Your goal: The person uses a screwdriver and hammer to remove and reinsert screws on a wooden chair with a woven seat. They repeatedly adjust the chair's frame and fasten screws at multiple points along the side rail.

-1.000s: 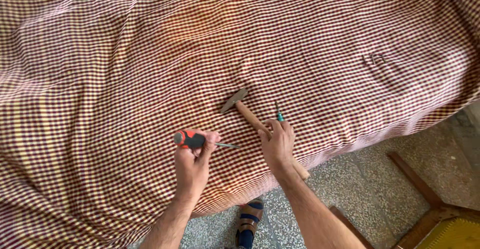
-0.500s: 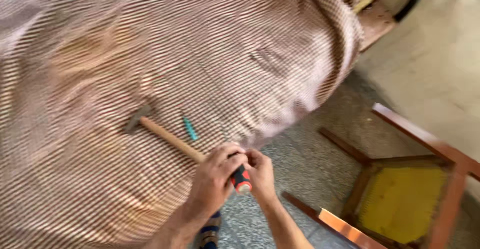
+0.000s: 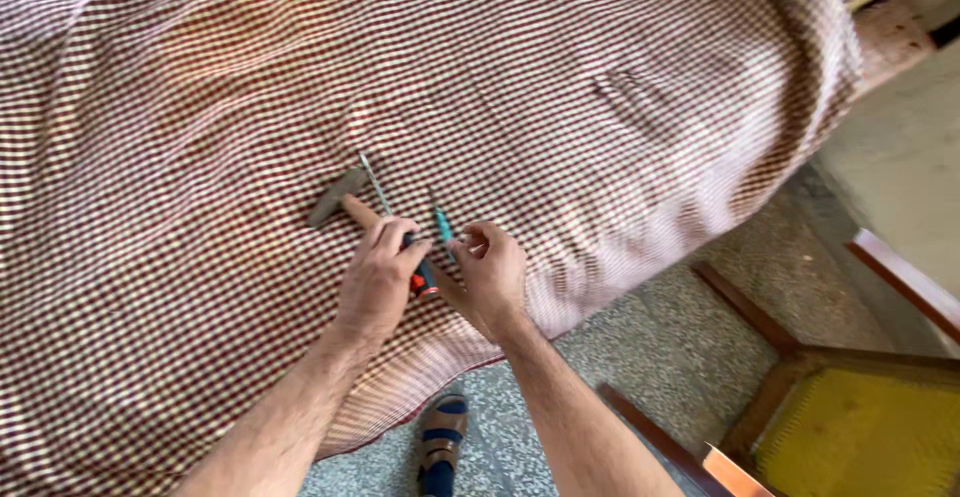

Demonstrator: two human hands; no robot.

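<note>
Left grip: the left hand (image 3: 378, 275) is closed around the screwdriver (image 3: 412, 257), its red-and-black handle in the fingers and the thin shaft pointing up the bed.
Right grip: the right hand (image 3: 492, 272) has its fingers curled loosely at the small teal tool (image 3: 443, 225); whether it actually grasps it, I cannot tell.
Hammer: the hammer (image 3: 338, 197) lies on the checked cloth (image 3: 200, 87), its wooden handle running under both hands.
Handling: the screwdriver looks light and stiff, best held by the handle; the hammer seems head-heavy.
Edges: the bed edge drops just beyond the right hand.
Room: the chair (image 3: 850, 427) stands near on the floor; open cloth lies to the left.

Bare forearms, no sleeves; brown-and-blue strapped sandal (image 3: 441, 444) on 1 foot.
</note>
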